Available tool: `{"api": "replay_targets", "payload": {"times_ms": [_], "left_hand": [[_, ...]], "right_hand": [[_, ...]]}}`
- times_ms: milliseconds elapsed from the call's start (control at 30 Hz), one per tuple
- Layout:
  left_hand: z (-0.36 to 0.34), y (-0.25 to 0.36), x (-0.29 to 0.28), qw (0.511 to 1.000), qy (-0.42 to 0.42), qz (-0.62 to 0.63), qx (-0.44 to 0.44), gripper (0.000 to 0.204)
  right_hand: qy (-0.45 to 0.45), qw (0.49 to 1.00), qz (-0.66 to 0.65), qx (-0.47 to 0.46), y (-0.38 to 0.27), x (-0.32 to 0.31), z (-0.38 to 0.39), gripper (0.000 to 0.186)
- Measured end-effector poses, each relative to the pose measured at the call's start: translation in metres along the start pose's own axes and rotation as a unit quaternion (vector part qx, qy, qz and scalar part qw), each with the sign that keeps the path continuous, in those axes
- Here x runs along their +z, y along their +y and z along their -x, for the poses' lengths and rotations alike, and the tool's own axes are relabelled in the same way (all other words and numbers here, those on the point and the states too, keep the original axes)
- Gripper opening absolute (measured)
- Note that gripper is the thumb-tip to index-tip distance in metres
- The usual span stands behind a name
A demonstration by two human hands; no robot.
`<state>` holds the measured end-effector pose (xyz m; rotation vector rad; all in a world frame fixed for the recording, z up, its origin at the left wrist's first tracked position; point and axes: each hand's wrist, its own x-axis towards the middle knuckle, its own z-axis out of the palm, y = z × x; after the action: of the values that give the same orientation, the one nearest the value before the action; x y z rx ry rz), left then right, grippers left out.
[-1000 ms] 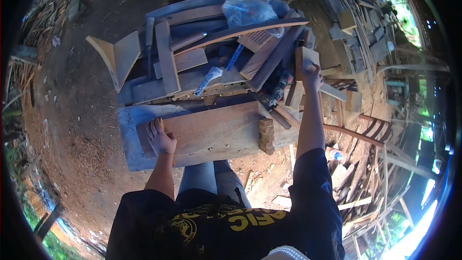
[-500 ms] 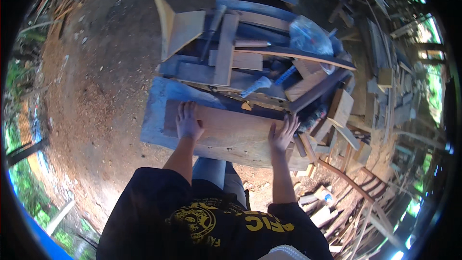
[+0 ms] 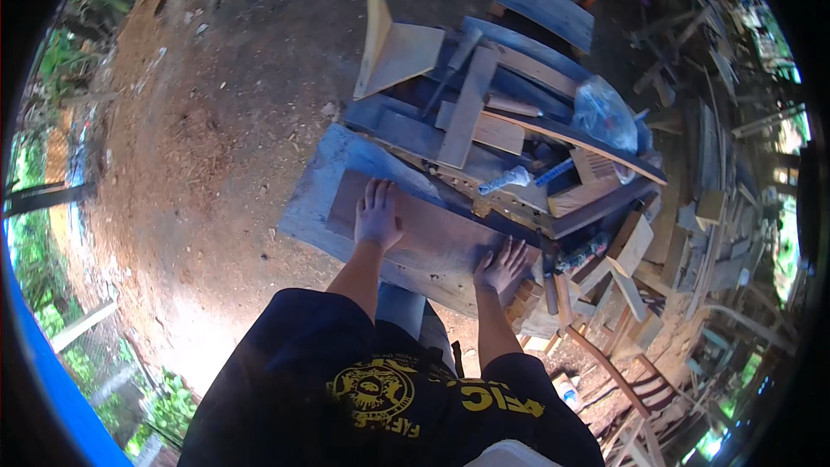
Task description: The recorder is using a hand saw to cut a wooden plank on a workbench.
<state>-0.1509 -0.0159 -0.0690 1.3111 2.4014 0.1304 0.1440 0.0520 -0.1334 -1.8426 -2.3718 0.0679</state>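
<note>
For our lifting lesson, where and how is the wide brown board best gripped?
Probably by its short ends, left hand from the left, right hand from the right: the brown board is long and lies flat; bare bench flanks its left end.

Over by the near edge of the desk (image 3: pixel 313 201), the brown board (image 3: pixel 437 232) looks to me like bare wood, smooth and matt; the desk itself seems rougher, weathered timber. Toward its far right corner, a clear plastic bag (image 3: pixel 603 112) gleams, crinkled and glossy.

the board (image 3: pixel 439 236) lies on the bench (image 3: pixel 318 188), before a plank (image 3: pixel 469 108) and bag (image 3: pixel 605 115).
</note>
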Motion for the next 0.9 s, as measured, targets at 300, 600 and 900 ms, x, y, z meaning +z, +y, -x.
{"api": "replay_targets", "payload": {"times_ms": [300, 600, 900], "left_hand": [[0.010, -0.003, -0.002, 0.999, -0.034, 0.003, 0.041, 0.080], [0.029, -0.023, -0.011, 0.993, 0.039, 0.107, 0.041, 0.082], [0.115, -0.054, -0.004, 0.860, 0.082, 0.476, -0.167, 0.067]], "right_hand": [[0.008, 0.984, 0.171, -0.043, 0.018, 0.014, 0.012, 0.062], [-0.004, 0.960, 0.203, -0.193, -0.023, -0.011, -0.039, 0.050], [-0.022, 0.888, 0.135, -0.439, -0.137, -0.037, -0.067, 0.048]]}}
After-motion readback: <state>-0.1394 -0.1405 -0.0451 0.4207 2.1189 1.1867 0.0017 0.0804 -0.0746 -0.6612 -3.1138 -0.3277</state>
